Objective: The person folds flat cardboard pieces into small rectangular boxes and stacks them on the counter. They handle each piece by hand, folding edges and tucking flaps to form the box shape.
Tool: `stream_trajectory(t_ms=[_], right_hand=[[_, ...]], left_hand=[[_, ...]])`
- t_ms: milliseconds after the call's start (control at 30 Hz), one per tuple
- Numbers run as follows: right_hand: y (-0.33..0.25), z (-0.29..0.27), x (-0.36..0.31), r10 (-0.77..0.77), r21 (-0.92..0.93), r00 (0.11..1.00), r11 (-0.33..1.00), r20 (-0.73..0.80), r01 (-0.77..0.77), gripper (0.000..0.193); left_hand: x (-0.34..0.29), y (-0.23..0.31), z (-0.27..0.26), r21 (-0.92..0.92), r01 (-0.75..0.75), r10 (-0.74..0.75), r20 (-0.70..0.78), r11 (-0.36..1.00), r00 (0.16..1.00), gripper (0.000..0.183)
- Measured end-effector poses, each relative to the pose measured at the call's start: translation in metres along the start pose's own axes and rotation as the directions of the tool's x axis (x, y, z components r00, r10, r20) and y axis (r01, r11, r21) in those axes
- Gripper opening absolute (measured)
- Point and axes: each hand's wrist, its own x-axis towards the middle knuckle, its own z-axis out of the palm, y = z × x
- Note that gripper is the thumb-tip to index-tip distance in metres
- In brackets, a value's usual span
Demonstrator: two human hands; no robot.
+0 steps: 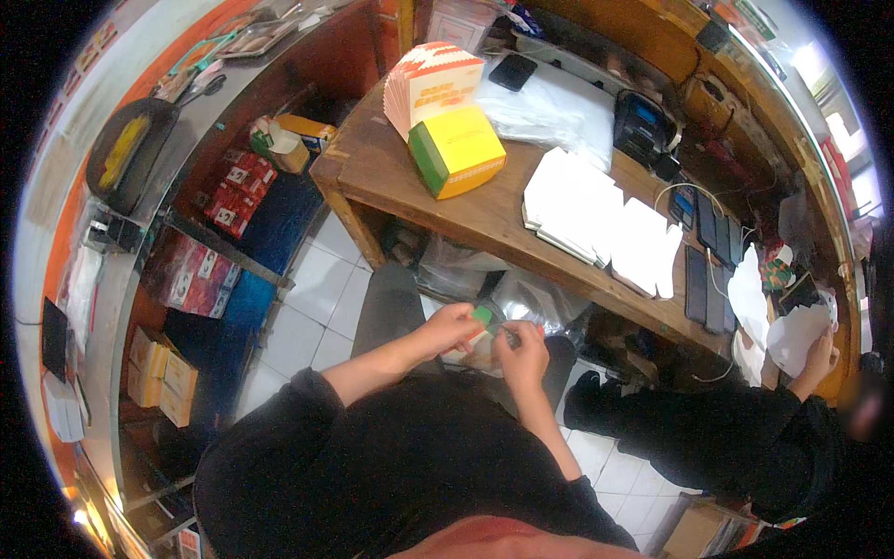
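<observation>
My left hand (449, 331) and my right hand (521, 354) are close together above my lap, in front of the wooden table (363, 158). Between them is a small green card carton (483, 315), its lower part pale and orange, mostly hidden by my fingers. The left thumb and fingers are closed on its left side. My right fingertips pinch its right edge. On the table beyond stands a yellow and green box (463, 149), in front of a fanned stack of cream and red cartons (436, 88). Flat white carton blanks (573, 205) lie to their right.
At the right, a co-worker's hand (819, 359) holds a white carton piece (790, 340). Several phones (712, 233) with a white cable lie near that end of the table. Shelves at left hold red boxes (239, 191) and yellow boxes (166, 377). Plastic bags (535, 303) sit below the table.
</observation>
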Motion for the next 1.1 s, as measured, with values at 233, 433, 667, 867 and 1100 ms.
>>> stream_trajectory(t_ms=[233,433,667,867,1100], right_hand=[[0.01,-0.003,-0.002,-0.394,0.018,0.908,0.918,0.141,0.395,0.009],[0.009,-0.006,-0.008,-0.193,0.135,0.96,0.976,0.202,0.168,0.011],[0.004,-0.01,-0.007,-0.355,0.085,0.912,0.935,0.203,0.345,0.007],[-0.002,-0.016,-0.008,-0.365,0.043,0.892,0.929,0.267,0.367,0.012],[-0.007,-0.011,-0.011,-0.195,0.027,0.946,0.981,0.26,0.194,0.01]], left_hand=[[-0.002,0.002,-0.012,0.18,-0.08,0.042,0.207,0.98,0.977,0.02],[-0.012,0.016,-0.014,0.251,-0.151,0.048,0.372,0.956,0.927,0.025],[-0.002,-0.003,-0.019,0.198,-0.081,-0.027,0.492,0.977,0.87,0.029],[-0.004,-0.005,-0.018,0.21,-0.044,-0.058,0.457,0.977,0.888,0.032],[-0.004,-0.003,-0.02,0.279,-0.091,-0.047,0.453,0.956,0.891,0.033]])
